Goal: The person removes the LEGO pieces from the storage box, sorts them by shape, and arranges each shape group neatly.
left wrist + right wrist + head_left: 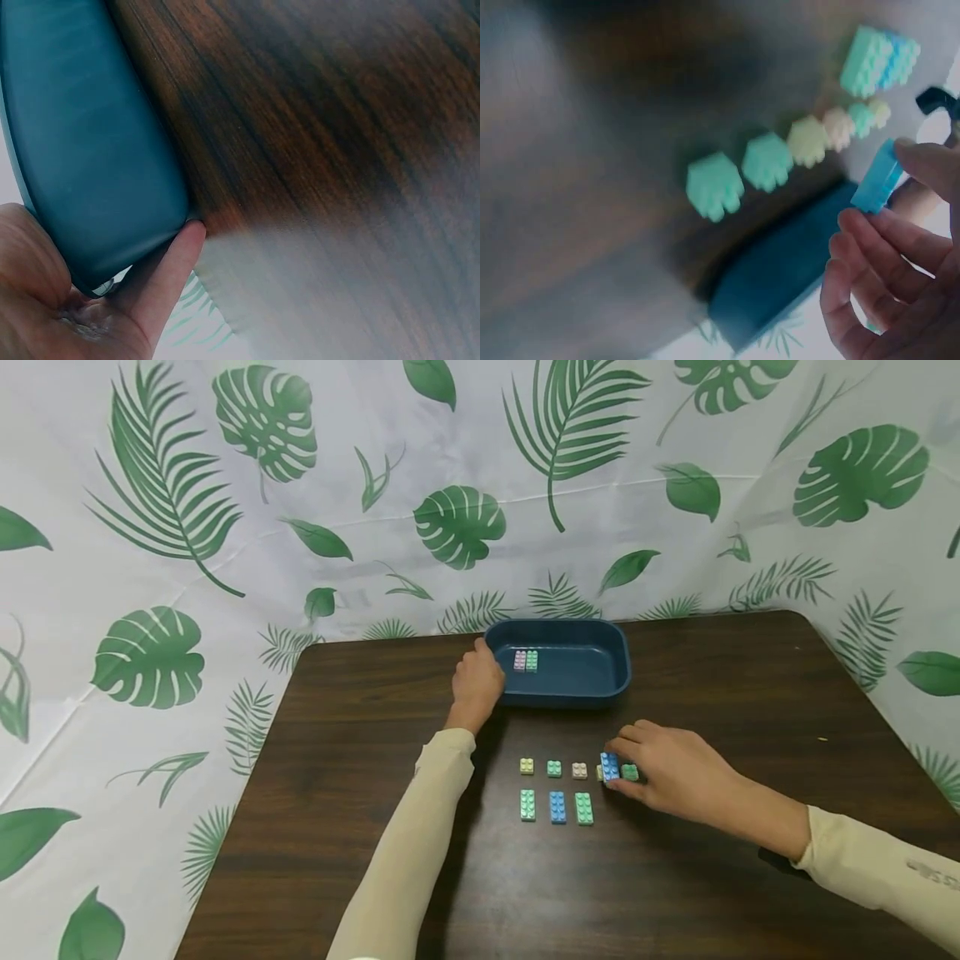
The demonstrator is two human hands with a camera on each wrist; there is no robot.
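Note:
My left hand (477, 677) grips the left end of a dark blue plastic bin (558, 701); in the left wrist view a finger (176, 259) lies along that end. Inside the bin a pink toy brick (520, 661) and a green toy brick (532, 661) sit side by side. Thumb and fingertips of my right hand (678, 772) pinch a blue toy brick (610, 767), held over the right part of the back row. It partly covers a yellowish brick. A small green brick (630, 772) shows beside the fingers.
In the back row are small yellow (527, 766), green (554, 769) and pale pink (580, 771) bricks. Nearer stand longer bricks: green (528, 805), blue (557, 807) and green (584, 808). A leaf-patterned cloth (360, 560) hangs behind the dark wooden table (360, 760).

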